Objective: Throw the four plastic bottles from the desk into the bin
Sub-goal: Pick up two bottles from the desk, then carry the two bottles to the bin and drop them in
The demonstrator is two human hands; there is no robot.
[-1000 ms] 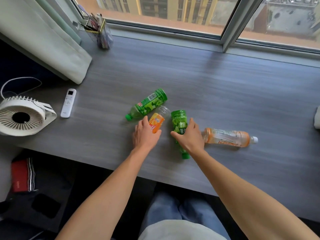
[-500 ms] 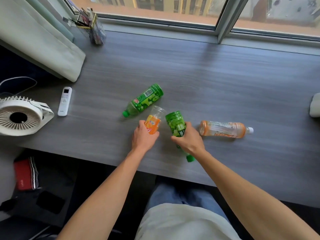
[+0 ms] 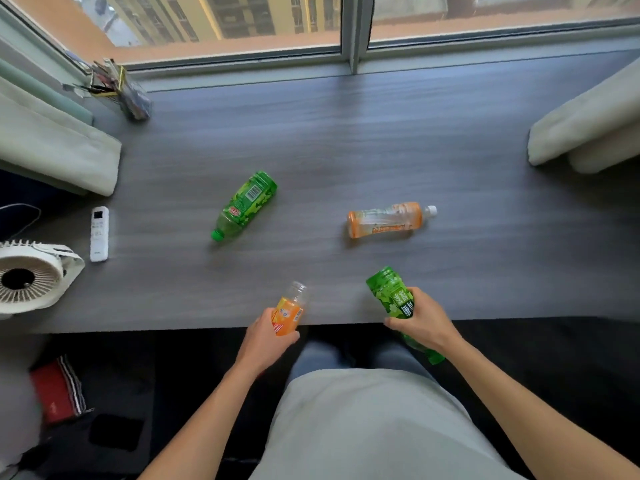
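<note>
Person stands at the near edge of the grey worktop (image 3: 346, 140), both arms forward.

Left hand (image 3: 268, 336): grip clenched round the lower part of a small orange-label bottle (image 3: 290, 308). Bottle is held at the near worktop edge, clear base pointing away from the person; cap end hidden in the hand.

Right hand (image 3: 420, 318): grip clenched round the middle of a green bottle (image 3: 389, 292). Base points away over the worktop edge, neck and green cap stick out below the hand, past the edge and over the person's legs.

Two bottles lie on the worktop, well apart from each other and from both hands:
- green-label bottle (image 3: 247, 204), on its side, left of centre, green cap toward the near-left.
- orange clear bottle (image 3: 388, 220), on its side, right of centre, white cap pointing right.

Other items: white remote (image 3: 99, 233) near the left edge; white fan (image 3: 33, 277) just beside it at the near-left corner; pen holder (image 3: 133, 98) at the far left by the window (image 3: 221, 22). Pale curtain folds (image 3: 59, 150) rest on the worktop at left, and another at right.
</note>
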